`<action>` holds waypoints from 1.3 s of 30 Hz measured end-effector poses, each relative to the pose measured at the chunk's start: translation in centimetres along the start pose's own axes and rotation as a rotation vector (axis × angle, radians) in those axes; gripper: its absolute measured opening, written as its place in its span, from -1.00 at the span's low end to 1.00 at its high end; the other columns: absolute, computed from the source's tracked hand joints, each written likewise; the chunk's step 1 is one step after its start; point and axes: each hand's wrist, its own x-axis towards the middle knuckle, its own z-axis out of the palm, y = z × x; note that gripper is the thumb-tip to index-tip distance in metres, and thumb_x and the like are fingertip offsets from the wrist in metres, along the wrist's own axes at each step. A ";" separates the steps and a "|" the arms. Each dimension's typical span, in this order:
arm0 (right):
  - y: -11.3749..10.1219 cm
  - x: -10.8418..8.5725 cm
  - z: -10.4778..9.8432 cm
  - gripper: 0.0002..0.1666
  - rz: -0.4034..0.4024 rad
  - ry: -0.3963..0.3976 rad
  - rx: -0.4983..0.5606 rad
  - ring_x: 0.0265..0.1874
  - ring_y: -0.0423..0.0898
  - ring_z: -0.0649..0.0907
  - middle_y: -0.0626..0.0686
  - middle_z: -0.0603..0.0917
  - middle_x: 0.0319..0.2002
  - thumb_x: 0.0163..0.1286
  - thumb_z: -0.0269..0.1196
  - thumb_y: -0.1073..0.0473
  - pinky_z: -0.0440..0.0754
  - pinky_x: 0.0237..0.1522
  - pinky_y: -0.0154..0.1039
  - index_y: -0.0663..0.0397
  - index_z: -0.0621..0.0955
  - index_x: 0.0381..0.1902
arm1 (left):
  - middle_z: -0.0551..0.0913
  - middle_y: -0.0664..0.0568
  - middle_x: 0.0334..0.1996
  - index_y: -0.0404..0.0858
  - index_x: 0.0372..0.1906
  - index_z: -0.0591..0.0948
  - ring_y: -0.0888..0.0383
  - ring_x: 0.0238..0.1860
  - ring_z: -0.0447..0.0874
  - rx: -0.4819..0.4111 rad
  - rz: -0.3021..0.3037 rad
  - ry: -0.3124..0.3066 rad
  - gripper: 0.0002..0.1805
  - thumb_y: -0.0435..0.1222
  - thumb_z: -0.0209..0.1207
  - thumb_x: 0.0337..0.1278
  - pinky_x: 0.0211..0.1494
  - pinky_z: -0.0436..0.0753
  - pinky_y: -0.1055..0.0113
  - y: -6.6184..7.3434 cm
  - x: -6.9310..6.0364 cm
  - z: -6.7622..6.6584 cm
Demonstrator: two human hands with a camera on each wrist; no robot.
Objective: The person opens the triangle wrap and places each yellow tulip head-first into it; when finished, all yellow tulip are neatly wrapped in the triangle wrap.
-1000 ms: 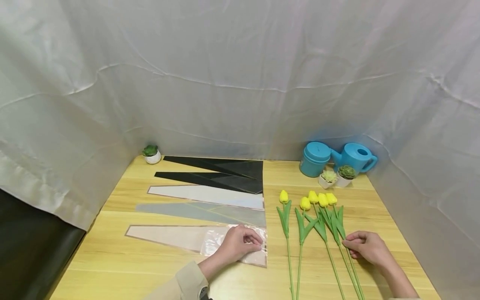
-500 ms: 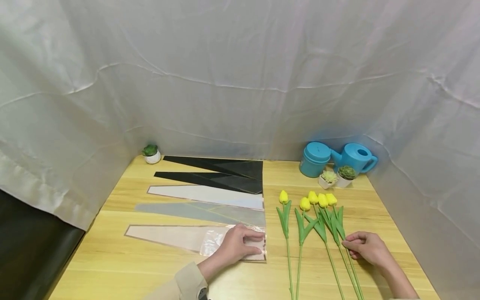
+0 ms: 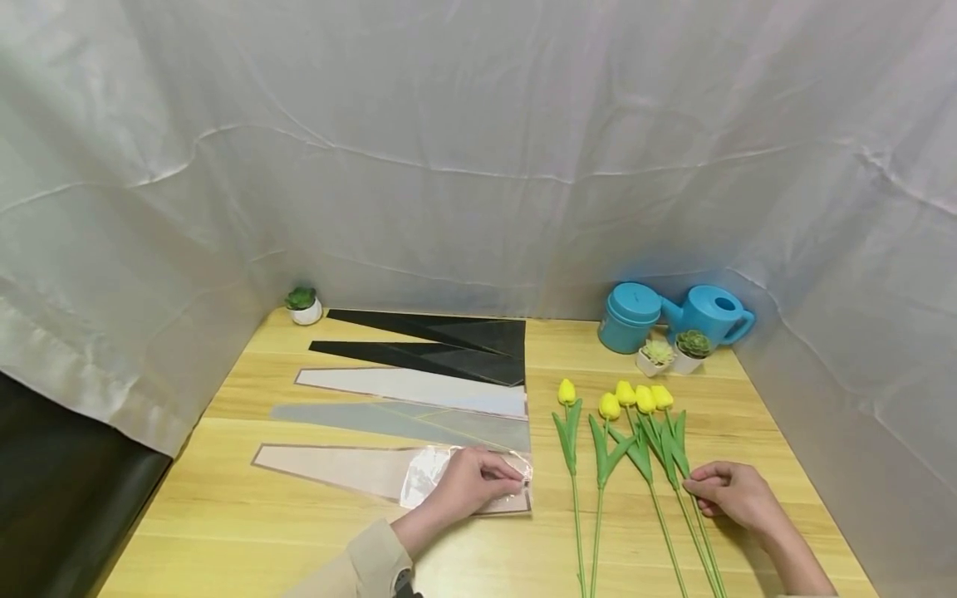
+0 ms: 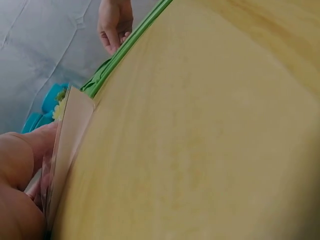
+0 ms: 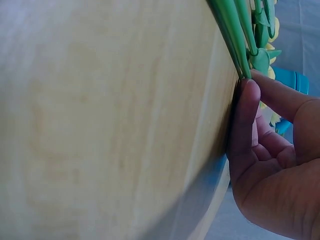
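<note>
My left hand pinches the right edge of a clear pink-tinted flower sleeve with brown borders. In the left wrist view the sleeve stands tilted up off the table, with fingers behind its clear film. My right hand pinches the rightmost yellow tulip by its stem, just below the leaves. The right wrist view shows thumb and forefinger meeting on the green stem. Several tulips lie side by side, blooms pointing away from me; the bottom ends of their stems run out of the head view.
Grey, white and black sleeves lie above the pink one. At the back right stand a blue lidded bucket, a blue watering can and small potted succulents. Another potted succulent stands back left.
The left fingers and thumb spread apart, then came together again on the sleeve's edge. The sleeve's near right corner has risen. My right hand and the tulips stay put.
</note>
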 end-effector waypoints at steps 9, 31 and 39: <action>0.2 0.1 -0.1 -0.58 0.005 -0.009 0.001 -0.46 -0.08 0.70 0.03 0.75 -0.42 0.43 0.38 0.15 0.73 -0.40 -0.22 0.44 0.62 0.01 | 0.85 0.00 -0.37 -0.17 -0.29 0.85 0.35 -0.45 0.73 -0.174 -0.023 0.007 -0.89 -0.31 0.54 0.03 -0.28 0.72 0.45 -0.2 0.1 -0.1; 0.1 -0.3 -0.1 -0.65 -0.003 -0.015 0.012 -0.45 -0.13 0.69 0.01 0.73 -0.43 0.51 0.30 0.18 0.74 -0.40 -0.25 0.44 0.64 -0.01 | 0.85 -0.05 -0.29 -0.23 -0.25 0.84 0.24 -0.32 0.81 -0.325 -0.128 0.027 -0.85 -0.35 0.54 0.03 -0.25 0.72 0.46 -0.5 0.3 -0.7; -0.1 -0.2 0.0 -0.66 -0.037 0.004 -0.019 -0.45 -0.12 0.65 0.06 0.67 -0.42 0.56 0.21 0.20 0.74 -0.42 -0.23 0.45 0.59 0.04 | 0.85 -0.07 -0.28 -0.25 -0.23 0.83 0.23 -0.32 0.81 -0.328 -0.132 0.028 -0.83 -0.37 0.53 0.02 -0.24 0.73 0.45 -0.3 0.3 -0.8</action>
